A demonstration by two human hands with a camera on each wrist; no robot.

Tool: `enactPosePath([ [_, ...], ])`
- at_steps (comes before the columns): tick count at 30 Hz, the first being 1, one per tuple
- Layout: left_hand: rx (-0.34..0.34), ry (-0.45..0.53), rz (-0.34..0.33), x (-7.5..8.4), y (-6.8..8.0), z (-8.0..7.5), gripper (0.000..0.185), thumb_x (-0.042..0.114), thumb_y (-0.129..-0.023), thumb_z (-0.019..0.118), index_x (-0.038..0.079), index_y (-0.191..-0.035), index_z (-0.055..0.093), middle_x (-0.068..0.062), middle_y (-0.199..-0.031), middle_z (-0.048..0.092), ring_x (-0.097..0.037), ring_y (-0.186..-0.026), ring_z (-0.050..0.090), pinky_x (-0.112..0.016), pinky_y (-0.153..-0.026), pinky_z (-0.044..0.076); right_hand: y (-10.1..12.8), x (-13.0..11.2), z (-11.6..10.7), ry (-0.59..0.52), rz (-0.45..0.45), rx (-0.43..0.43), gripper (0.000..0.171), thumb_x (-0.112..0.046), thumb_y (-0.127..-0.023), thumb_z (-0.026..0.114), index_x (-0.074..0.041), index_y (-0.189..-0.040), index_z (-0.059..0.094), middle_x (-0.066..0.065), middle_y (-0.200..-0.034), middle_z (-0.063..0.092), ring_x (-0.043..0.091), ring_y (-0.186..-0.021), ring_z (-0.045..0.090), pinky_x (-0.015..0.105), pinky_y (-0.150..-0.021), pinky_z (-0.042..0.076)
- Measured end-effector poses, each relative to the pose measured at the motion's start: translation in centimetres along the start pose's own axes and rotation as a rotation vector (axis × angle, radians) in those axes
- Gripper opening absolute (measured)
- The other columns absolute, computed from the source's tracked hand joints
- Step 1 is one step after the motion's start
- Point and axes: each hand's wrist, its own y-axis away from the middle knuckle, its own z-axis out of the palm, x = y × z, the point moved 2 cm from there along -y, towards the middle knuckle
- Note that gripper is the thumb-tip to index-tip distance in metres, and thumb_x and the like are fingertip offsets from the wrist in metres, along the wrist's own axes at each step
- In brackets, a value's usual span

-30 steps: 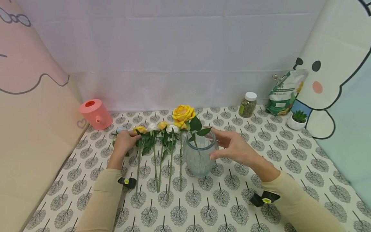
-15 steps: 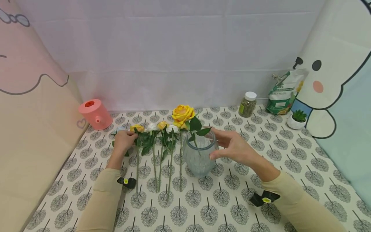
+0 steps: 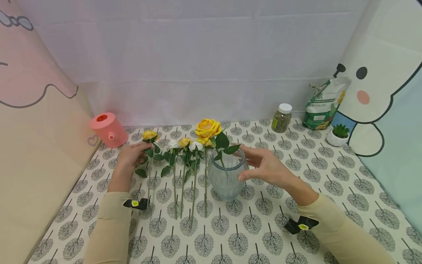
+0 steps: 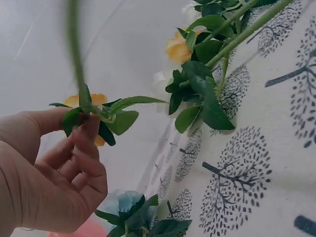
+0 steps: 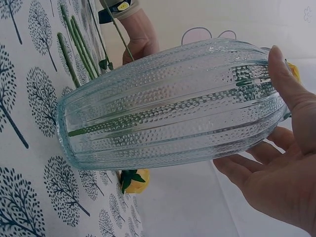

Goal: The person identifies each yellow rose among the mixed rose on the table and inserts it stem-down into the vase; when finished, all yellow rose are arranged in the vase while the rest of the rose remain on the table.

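Observation:
My left hand (image 3: 141,149) pinches a small yellow rose (image 3: 149,135) just under its head and holds it lifted off the table, stem hanging toward me. In the left wrist view the fingertips (image 4: 89,129) close on the rose's green leaves (image 4: 121,118). My right hand (image 3: 244,164) curves round the right side of a ribbed glass vase (image 3: 224,179), thumb on its wall and fingers by the rim. A large yellow rose (image 3: 207,128) stands in the vase. In the right wrist view the thumb (image 5: 284,79) lies against the vase (image 5: 163,113).
Three more small roses (image 3: 184,143) lie side by side on the tree-print cloth (image 3: 250,227) left of the vase, stems toward me. A pale blue flower (image 4: 123,201) lies under my left hand. Pink watering can (image 3: 108,129) back left; jar (image 3: 281,118), green pouch (image 3: 321,106) and potted succulent (image 3: 337,136) back right.
My left hand has picked the small yellow rose up from the row and carried it up and to the left. The right hand and vase have stayed put.

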Motion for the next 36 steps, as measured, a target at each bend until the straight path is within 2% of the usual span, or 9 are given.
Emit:
enactPosePath([
  [3, -0.035, 0.147, -0.025, 0.5, 0.4, -0.1, 0.015, 0.018, -0.092, 0.075, 0.012, -0.105, 0.072, 0.01, -0.087, 0.071, -0.005, -0.07, 0.055, -0.02, -0.069, 0.055, 0.0, 0.0, 0.0, -0.003, -0.007, -0.002, 0.096, -0.025, -0.072, 0.09, 0.007, -0.147, 0.039, 0.021, -0.154, 0.036, 0.037, -0.138, 0.042, 0.039, -0.112, 0.037],
  [6, -0.075, 0.238, -0.041, 0.6, 0.6, -0.2, 0.004, 0.015, -0.092, 0.075, 0.018, -0.094, 0.075, 0.008, -0.086, 0.073, -0.006, -0.072, 0.057, -0.02, -0.071, 0.057, 0.0, 0.0, 0.0, -0.003, -0.004, 0.0, 0.097, -0.026, -0.072, 0.091, 0.007, -0.147, 0.039, 0.021, -0.154, 0.036, 0.037, -0.138, 0.042, 0.038, -0.111, 0.038],
  [11, -0.145, 0.359, -0.053, 0.8, 0.6, -0.5, 0.012, 0.008, -0.094, 0.072, 0.017, -0.089, 0.078, 0.004, -0.09, 0.075, -0.01, -0.083, 0.068, -0.024, -0.076, 0.059, 0.0, 0.0, 0.0, -0.003, 0.007, 0.001, 0.097, -0.026, -0.072, 0.091, 0.008, -0.147, 0.039, 0.022, -0.154, 0.035, 0.038, -0.138, 0.042, 0.038, -0.111, 0.038],
  [15, -0.197, 0.458, -0.037, 1.0, 0.7, -0.8, 0.018, 0.001, -0.095, 0.066, 0.013, -0.09, 0.077, 0.0, -0.095, 0.074, -0.014, -0.087, 0.07, -0.028, -0.08, 0.06, 0.1, 0.0, 0.1, 0.0, 0.01, 0.002, 0.098, -0.027, -0.072, 0.09, 0.008, -0.147, 0.038, 0.022, -0.155, 0.034, 0.039, -0.137, 0.043, 0.038, -0.111, 0.038],
  [21, -0.27, 0.595, -0.015, 1.9, 1.3, -1.1, 0.024, -0.004, -0.1, 0.056, 0.007, -0.091, 0.076, -0.005, -0.094, 0.074, -0.017, -0.084, 0.069, -0.029, -0.076, 0.061, 0.0, -0.1, 0.1, 0.004, 0.009, 0.0, 0.099, -0.03, -0.071, 0.09, 0.007, -0.148, 0.038, 0.022, -0.155, 0.035, 0.038, -0.137, 0.043, 0.038, -0.111, 0.038],
  [23, -0.274, 0.632, -0.01, 2.3, 1.6, -1.1, 0.024, -0.005, -0.099, 0.055, 0.005, -0.092, 0.076, -0.006, -0.094, 0.073, -0.018, -0.082, 0.069, -0.029, -0.075, 0.061, 0.0, 0.0, 0.0, 0.005, 0.009, 0.001, 0.099, -0.031, -0.071, 0.09, 0.007, -0.148, 0.039, 0.022, -0.154, 0.036, 0.038, -0.137, 0.043, 0.039, -0.111, 0.038],
  [28, -0.273, 0.709, 0.027, 3.4, 2.5, -1.0, 0.02, -0.007, -0.098, 0.057, 0.001, -0.093, 0.074, -0.01, -0.094, 0.072, -0.019, -0.081, 0.069, -0.031, -0.072, 0.062, 0.0, 0.0, 0.0, -0.004, 0.01, -0.003, 0.097, -0.029, -0.072, 0.09, 0.006, -0.148, 0.04, 0.02, -0.155, 0.036, 0.037, -0.138, 0.042, 0.039, -0.111, 0.038],
  [31, -0.289, 0.747, 0.075, 4.2, 3.3, -0.7, 0.02, -0.008, -0.098, 0.056, 0.0, -0.092, 0.074, -0.01, -0.095, 0.072, -0.02, -0.08, 0.067, -0.032, -0.072, 0.062, 0.0, 0.0, 0.0, -0.005, 0.015, -0.002, 0.097, -0.026, -0.072, 0.09, 0.006, -0.148, 0.039, 0.02, -0.154, 0.037, 0.037, -0.137, 0.043, 0.039, -0.111, 0.038],
  [36, -0.3, 0.871, 0.153, 5.7, 4.9, 0.0, 0.018, -0.011, -0.097, 0.055, -0.003, -0.094, 0.072, -0.013, -0.094, 0.071, -0.022, -0.076, 0.067, -0.034, -0.069, 0.062, 0.0, 0.1, 0.0, 0.0, 0.024, -0.002, 0.098, -0.027, -0.073, 0.09, 0.006, -0.149, 0.037, 0.021, -0.155, 0.035, 0.038, -0.137, 0.043, 0.04, -0.111, 0.038],
])
